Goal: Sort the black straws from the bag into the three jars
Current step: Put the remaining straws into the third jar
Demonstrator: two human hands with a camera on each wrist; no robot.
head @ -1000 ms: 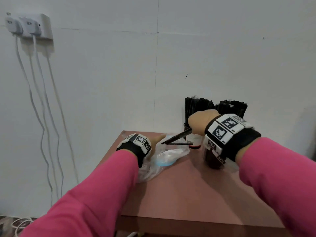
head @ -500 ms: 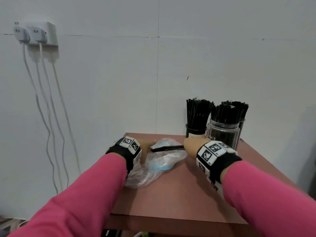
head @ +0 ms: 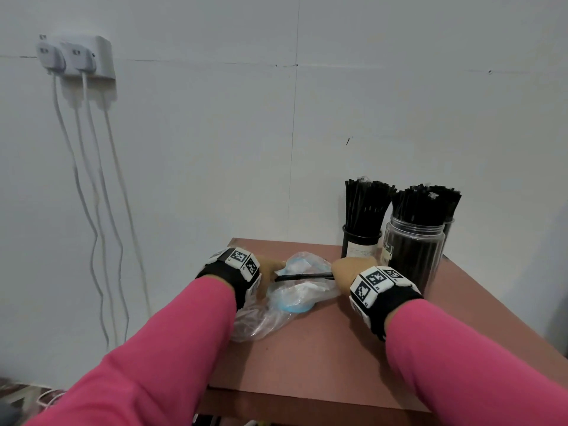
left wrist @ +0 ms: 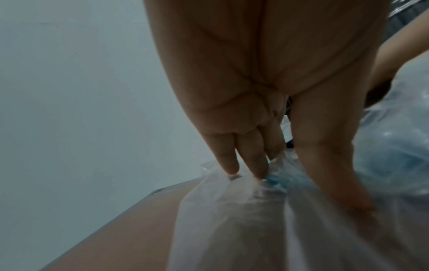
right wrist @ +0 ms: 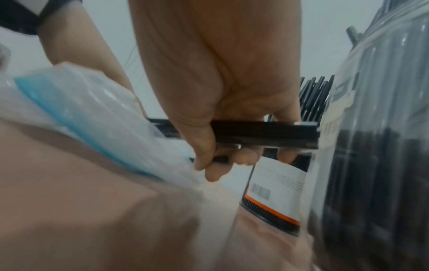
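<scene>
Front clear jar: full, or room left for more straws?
Nearly full: the clear jar is packed dark with black straws that fan out above its rim. Whether a few more fit cannot be told.

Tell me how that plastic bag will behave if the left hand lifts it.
Probably floppy: the bag lies crumpled and creased where the left hand pinches it. Likely very light, being thin see-through film. It may slide on the smooth table when the right hand pulls the straws, so hold it down.
</scene>
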